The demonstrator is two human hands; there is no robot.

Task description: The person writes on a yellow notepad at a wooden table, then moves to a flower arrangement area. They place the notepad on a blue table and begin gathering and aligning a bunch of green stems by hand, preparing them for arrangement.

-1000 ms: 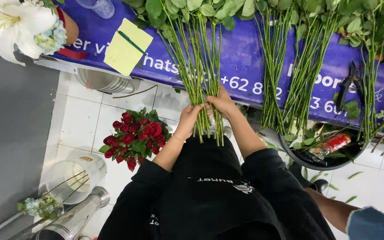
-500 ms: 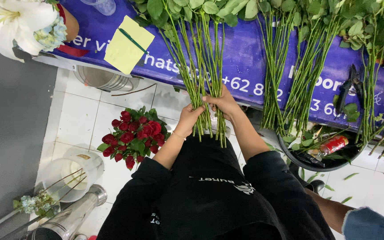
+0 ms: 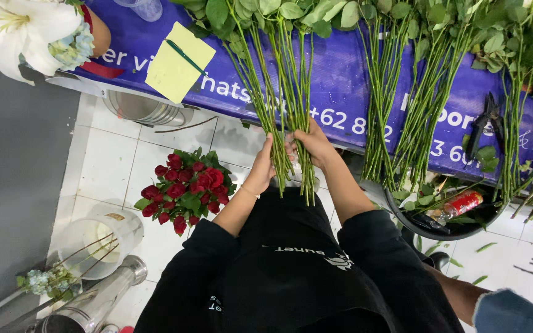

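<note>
- The left hand (image 3: 265,165) and the right hand (image 3: 313,145) were both closed around one bundle of green stems (image 3: 285,117), which hung over the front edge of the worktop (image 3: 353,80), cut ends pointing down.
- Each grip was wrapped fully round the stems, hands close together, the left slightly lower.
- Leafy tops lay on the worktop; more stem bundles (image 3: 402,111) lay beside them to the right.
- Risk: the cut ends looked uneven, so loose stems could slip out of the grip and fall to the tiled floor (image 3: 131,166).
- Risk: a bunch of red roses (image 3: 183,190) stood just below left; dropped stems could strike it.
- Risk: thorns, if present, could prick a tight grip.
</note>
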